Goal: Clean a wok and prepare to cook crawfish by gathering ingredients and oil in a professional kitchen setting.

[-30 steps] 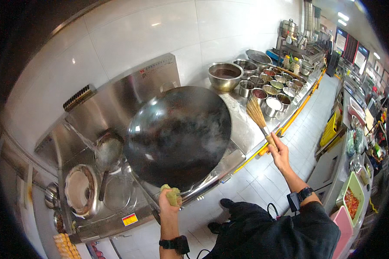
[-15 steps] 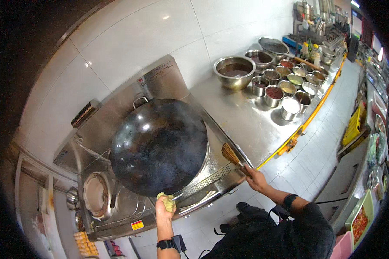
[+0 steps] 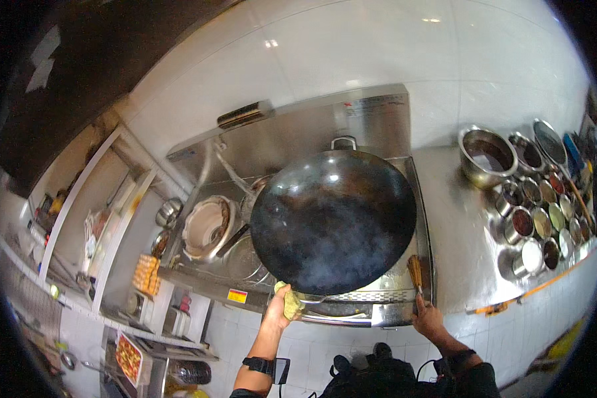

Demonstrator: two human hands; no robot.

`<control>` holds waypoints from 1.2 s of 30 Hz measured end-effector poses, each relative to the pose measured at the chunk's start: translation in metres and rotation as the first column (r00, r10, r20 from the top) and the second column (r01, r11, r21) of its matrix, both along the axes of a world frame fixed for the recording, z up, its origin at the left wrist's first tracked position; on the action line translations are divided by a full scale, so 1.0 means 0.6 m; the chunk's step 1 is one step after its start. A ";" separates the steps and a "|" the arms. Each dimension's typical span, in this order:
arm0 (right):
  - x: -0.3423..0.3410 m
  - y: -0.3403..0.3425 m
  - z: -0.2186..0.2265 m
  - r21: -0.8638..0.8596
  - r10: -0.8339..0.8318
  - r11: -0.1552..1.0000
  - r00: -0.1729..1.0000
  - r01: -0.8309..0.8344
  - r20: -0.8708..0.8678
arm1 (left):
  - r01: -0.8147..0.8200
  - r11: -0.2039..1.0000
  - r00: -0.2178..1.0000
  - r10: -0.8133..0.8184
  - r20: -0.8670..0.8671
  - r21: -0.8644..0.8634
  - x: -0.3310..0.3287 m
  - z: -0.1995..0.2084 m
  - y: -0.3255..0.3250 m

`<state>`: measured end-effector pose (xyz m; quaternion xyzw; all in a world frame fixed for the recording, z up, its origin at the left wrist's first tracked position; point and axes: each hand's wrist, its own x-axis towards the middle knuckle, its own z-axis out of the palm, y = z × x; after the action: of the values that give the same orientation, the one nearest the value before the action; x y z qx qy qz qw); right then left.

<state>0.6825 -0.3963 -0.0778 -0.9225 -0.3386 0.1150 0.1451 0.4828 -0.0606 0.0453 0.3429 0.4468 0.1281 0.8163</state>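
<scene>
A large dark wok (image 3: 331,225) sits on the stove, with a thin haze over its inside and a loop handle (image 3: 343,142) at its far rim. At the near rim, my left hand (image 3: 277,308) is closed on a folded yellow-green cloth (image 3: 293,304), which lies against the wok's near handle. My right hand (image 3: 429,321) grips the handle of a bamboo wok brush (image 3: 414,270). Its bristles point up and away, over the stove's front right corner, apart from the wok.
Left of the wok stands a pale round pot (image 3: 205,229) with a ladle-like dark handle (image 3: 233,241) beside it. On the steel counter (image 3: 451,245) to the right are a big metal bowl (image 3: 485,156) and several small seasoning pots (image 3: 529,257). Egg trays (image 3: 146,274) sit lower left.
The view has swung left, so the wok now lies nearer the middle. The brush has turned more upright in my right hand. My left hand stays at the wok's near rim with the cloth.
</scene>
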 end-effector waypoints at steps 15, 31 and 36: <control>0.072 -0.022 0.097 0.472 -0.061 0.878 0.996 0.081 -0.058 | 0.052 0.910 0.499 0.333 -0.800 0.412 -0.414 -0.280 -0.154; -0.307 0.403 -0.009 0.040 0.047 0.994 -0.069 0.106 -0.997 | 0.053 0.948 0.571 0.230 -0.789 0.314 -0.768 -0.549 -0.255; -0.364 0.515 -0.061 -0.080 -0.008 0.770 -0.115 0.633 -0.993 | -0.042 0.957 0.709 0.230 -0.667 0.285 -0.829 -0.490 -0.222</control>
<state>0.4643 -0.0873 -0.1141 -0.5517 0.0999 0.6068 0.5635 -0.0143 -0.1936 -0.2490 0.4310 0.7241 0.1058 0.5279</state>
